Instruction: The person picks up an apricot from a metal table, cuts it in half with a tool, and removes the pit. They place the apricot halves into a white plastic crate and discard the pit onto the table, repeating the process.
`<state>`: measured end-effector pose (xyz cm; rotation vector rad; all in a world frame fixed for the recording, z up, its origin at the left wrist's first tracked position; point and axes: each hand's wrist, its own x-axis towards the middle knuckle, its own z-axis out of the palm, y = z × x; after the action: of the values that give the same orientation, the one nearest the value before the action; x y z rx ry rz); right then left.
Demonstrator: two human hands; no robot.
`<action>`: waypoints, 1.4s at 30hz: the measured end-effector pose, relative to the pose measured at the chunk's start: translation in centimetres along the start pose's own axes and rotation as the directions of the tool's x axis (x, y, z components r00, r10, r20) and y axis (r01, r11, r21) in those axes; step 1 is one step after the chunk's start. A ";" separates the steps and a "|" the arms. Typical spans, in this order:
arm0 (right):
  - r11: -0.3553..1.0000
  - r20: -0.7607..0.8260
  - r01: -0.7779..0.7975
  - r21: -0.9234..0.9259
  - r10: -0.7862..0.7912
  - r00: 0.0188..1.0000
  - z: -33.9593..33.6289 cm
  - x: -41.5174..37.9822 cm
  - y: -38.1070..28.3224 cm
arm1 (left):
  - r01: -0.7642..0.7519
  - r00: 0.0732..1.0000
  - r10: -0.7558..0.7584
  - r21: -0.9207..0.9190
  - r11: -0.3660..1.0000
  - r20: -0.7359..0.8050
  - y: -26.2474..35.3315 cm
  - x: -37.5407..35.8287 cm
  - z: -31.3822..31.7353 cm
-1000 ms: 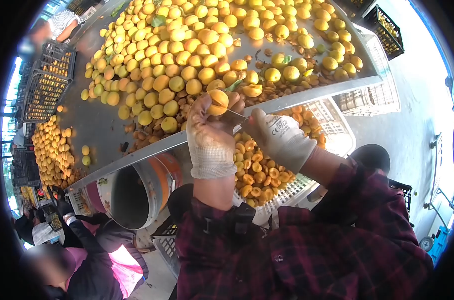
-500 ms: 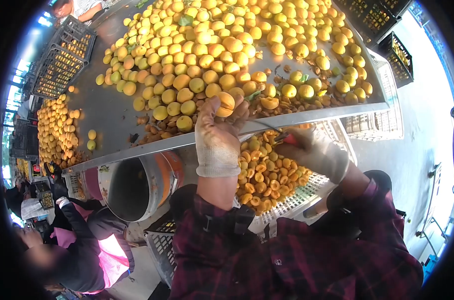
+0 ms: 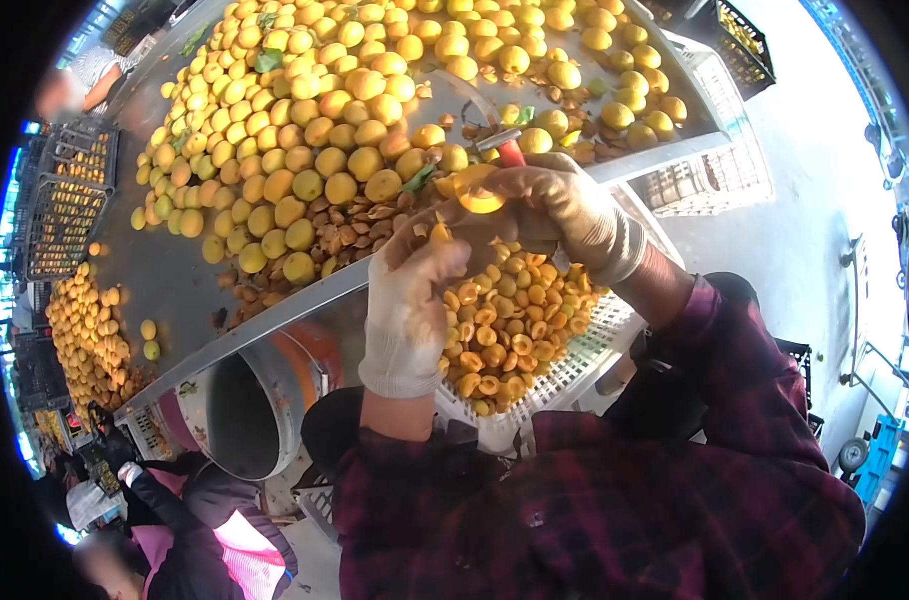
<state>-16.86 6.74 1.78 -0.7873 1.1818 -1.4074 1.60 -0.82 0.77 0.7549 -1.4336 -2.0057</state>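
Observation:
My gloved right hand (image 3: 573,208) is closed around a knife with a red handle (image 3: 511,152), its curved blade pointing up over the table. The same hand's fingers also pinch a cut apricot half (image 3: 478,190). Beside it, my gloved left hand (image 3: 410,305) has its fingers curled on a small orange apricot piece (image 3: 441,231), mostly hidden by the thumb. Both hands are at the metal table's edge (image 3: 300,312), above a white plastic crate (image 3: 612,325) that holds many apricot halves (image 3: 495,335). Whole apricots (image 3: 305,120) cover the table beyond, with pits and scraps (image 3: 350,232) near its edge.
Under the table edge stands a round bucket (image 3: 245,410). Black crates (image 3: 70,200) line the far left, near a second apricot heap (image 3: 87,325). Another white crate (image 3: 700,180) is at the right. A co-worker in dark and pink clothing (image 3: 215,520) sits lower left.
The whole apricot in my left hand is now parted, with a half in my right fingers. My right hand has risen beside the left, and the knife now points upward. The view has shifted.

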 end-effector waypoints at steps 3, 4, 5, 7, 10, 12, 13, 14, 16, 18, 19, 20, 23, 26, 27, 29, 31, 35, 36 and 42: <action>0.980 -0.050 -0.149 0.135 0.157 0.986 -0.4 -0.3 -0.6 | 0.202 0.975 -0.186 -0.145 0.968 0.119 0.7 0.1 1.1; 0.963 0.019 -0.208 0.170 0.208 0.978 -0.7 -0.3 -0.6 | 0.222 0.969 -0.195 -0.184 0.958 0.154 0.1 0.2 1.0; 0.962 0.018 -0.210 0.174 0.210 0.977 -0.8 -0.5 -0.5 | 0.226 0.968 -0.200 -0.182 0.957 0.154 -0.3 0.3 1.1; 0.895 0.119 -0.253 0.368 0.224 0.967 -1.1 -1.1 -0.7 | 0.059 0.995 -0.032 -0.309 0.949 0.092 -0.8 0.4 1.5; 0.956 0.050 -0.274 0.109 0.270 0.962 0.0 -1.2 -0.9 | 0.026 0.998 -0.009 -0.327 0.945 0.055 -0.7 0.1 1.9; 0.950 0.043 -0.242 0.198 0.239 0.970 0.7 -1.6 -1.2 | -0.099 0.995 0.081 -0.405 0.909 -0.060 -1.4 0.5 2.5; 0.950 0.046 -0.241 0.197 0.236 0.971 0.5 -1.5 -1.3 | -0.103 0.994 0.085 -0.404 0.909 -0.062 -1.5 0.5 2.2; 0.974 -0.006 -0.154 -0.169 0.155 0.988 0.2 -1.3 -1.3 | -0.062 0.998 0.054 -0.350 0.935 -0.032 -1.4 0.6 1.9; 0.996 -0.177 -0.018 -0.089 0.002 0.984 0.8 0.2 -0.9 | -0.023 1.000 0.023 -0.289 0.957 -0.003 -1.0 0.7 1.8; 0.988 -0.271 0.066 0.141 -0.025 0.962 -0.8 -0.4 -2.5 | 0.001 0.998 -0.014 -0.202 0.979 -0.061 -0.5 0.7 2.2; 0.961 -0.215 0.168 0.218 -0.120 0.969 -1.5 -0.4 -2.9 | 0.005 0.998 -0.017 -0.207 0.978 -0.056 -0.7 0.7 2.3; 0.936 -0.294 0.280 0.212 -0.213 0.932 -1.3 -0.1 -2.6 | 0.035 0.999 -0.042 -0.232 0.972 -0.026 -1.0 0.6 2.4; 0.896 -0.389 0.394 0.206 -0.295 0.873 0.4 0.4 -3.4 | 0.104 0.994 -0.091 -0.273 0.956 0.062 -0.4 0.2 3.3; 0.862 -0.332 0.418 0.287 -0.319 0.887 1.6 0.6 -3.2 | 0.170 0.985 -0.151 -0.304 0.937 0.085 -0.6 0.2 3.9; 0.874 -0.328 0.420 0.245 -0.333 0.884 1.5 0.8 -2.4 | 0.179 0.984 -0.161 -0.354 0.918 0.079 -0.7 0.3 3.9; 0.870 -0.296 0.486 0.075 -0.446 0.844 1.4 1.1 -1.6 | 0.186 0.983 -0.171 -0.406 0.895 0.071 -0.6 0.3 4.1; 0.891 -0.300 0.441 0.109 -0.394 0.869 1.8 0.9 -1.6 | 0.214 0.976 -0.212 -0.374 0.902 0.049 -0.3 0.3 4.2; 0.850 -0.280 0.490 0.196 -0.430 0.858 2.0 1.4 0.0 | 0.203 0.978 -0.206 -0.260 0.944 0.013 -1.4 0.1 3.2; 0.861 -0.202 0.491 0.134 -0.461 0.864 2.1 1.2 -0.1 | 0.142 0.990 -0.139 -0.143 0.979 0.028 -1.8 0.2 2.8; 0.916 -0.278 0.341 0.213 -0.278 0.920 2.1 1.5 0.6 | 0.200 0.974 -0.212 -0.127 0.971 -0.083 -1.8 0.3 3.3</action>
<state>-14.97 4.88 1.57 -0.6502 1.0544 -1.9260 -1.23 1.57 -0.05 0.9682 -1.2124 -2.1563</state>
